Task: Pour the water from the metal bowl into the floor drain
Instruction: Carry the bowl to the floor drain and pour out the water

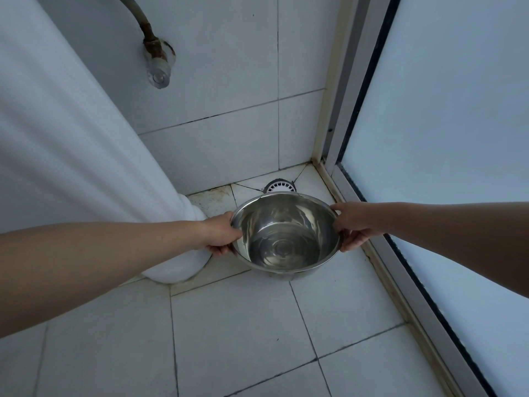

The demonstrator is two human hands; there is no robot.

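A shiny metal bowl (286, 233) with clear water in its bottom hangs above the tiled floor, roughly level. My left hand (221, 234) grips its left rim and my right hand (353, 224) grips its right rim. Just beyond the bowl's far edge lies the round white floor drain (280, 187), set in the corner; the bowl hides its near part.
A white ceramic pedestal (86, 156) stands at the left, its foot (183, 265) touching the floor beside my left hand. A rusty pipe fitting (157, 57) sits on the tiled wall. A frosted glass door with a metal frame (400, 267) runs along the right.
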